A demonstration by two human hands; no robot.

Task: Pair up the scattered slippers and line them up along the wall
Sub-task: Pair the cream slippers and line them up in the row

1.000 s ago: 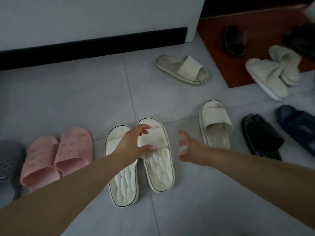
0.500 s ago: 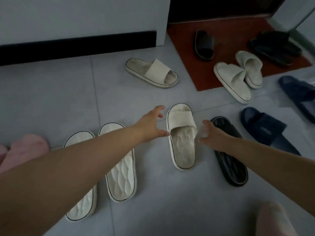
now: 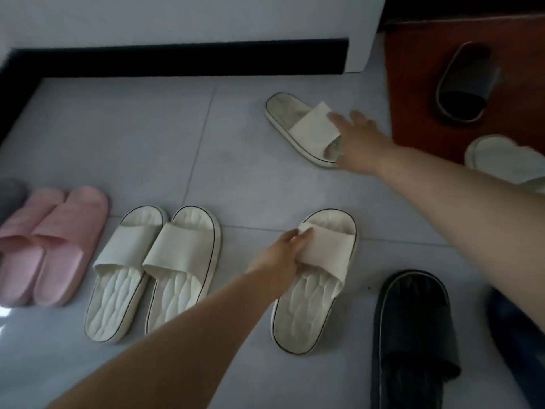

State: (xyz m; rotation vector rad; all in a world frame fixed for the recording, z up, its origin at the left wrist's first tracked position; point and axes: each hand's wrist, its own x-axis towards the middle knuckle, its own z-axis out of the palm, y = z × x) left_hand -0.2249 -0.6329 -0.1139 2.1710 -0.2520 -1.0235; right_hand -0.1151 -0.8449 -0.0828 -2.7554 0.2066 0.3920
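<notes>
Left hand (image 3: 283, 255) pinching the strap of a lone cream slipper (image 3: 317, 278) on the grey floor (image 3: 241, 172), just right of the cream pair (image 3: 153, 270). Right hand (image 3: 358, 143) reaching out, fingers spread loose over the strap of the other cream slipper (image 3: 303, 128) up near the wall (image 3: 177, 19), touching but not gripping yet. Pink pair (image 3: 50, 246) parked far left. Black slipper (image 3: 413, 340) bottom right.

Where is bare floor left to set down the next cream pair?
Free: the tiles between the black baseboard and the row of pink pair and cream pair. Crowded: lower right, around the black slipper, and the red mat.
</notes>
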